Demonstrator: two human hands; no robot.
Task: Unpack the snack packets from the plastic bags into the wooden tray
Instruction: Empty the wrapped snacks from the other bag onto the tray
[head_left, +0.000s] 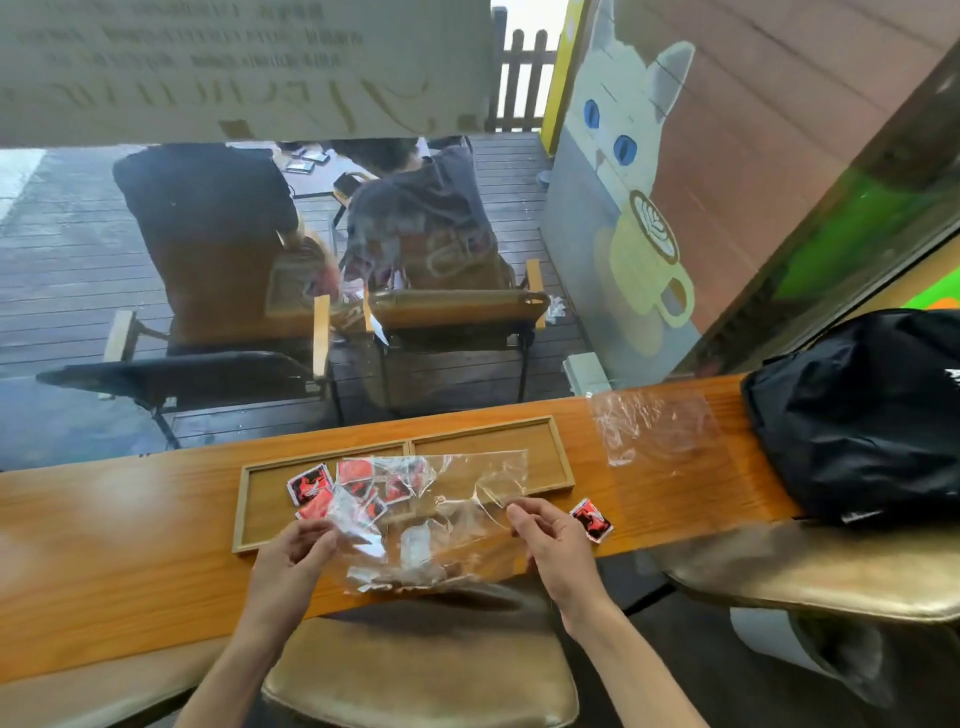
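Observation:
A two-compartment wooden tray (563, 457) lies on the counter. Several red, black and white snack packets (310, 483) lie in its left compartment, some under a clear plastic bag (457, 499) that is draped over the tray and the counter's near edge. My left hand (301, 545) pinches the bag's left side. My right hand (550, 535) pinches its right side. One more snack packet (592, 519) lies on the counter just right of my right hand, outside the tray. The tray's right compartment shows no packets.
A second clear plastic bag (649, 426) lies flat on the wooden counter (130, 530) to the right of the tray. A black backpack (862, 415) sits at the far right. Cushioned stools (415, 670) stand below me. Behind the glass, two people sit on chairs.

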